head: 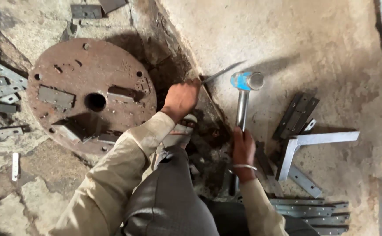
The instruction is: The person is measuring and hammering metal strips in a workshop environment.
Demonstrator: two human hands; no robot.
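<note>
The fingers of the left hand [181, 98] grasp a thin, stiff metal strip [222, 72] on the floor [313, 48] at twelve o'clock, while the right hand [242, 150] clenches the shaft of a seemingly head-heavy hammer [246, 83].

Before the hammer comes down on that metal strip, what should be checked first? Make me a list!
1. Right hand grips the hammer handle: ok.
2. Left hand holds the flat metal strip: ok.
3. Left fingers away from the hammer head: ok.
4. Strip resting flat on something solid: cannot tell.
5. Sandalled foot out from under the work: not ok, it sits close below.
6. Loose angle bracket out of the swing: ok.
</note>
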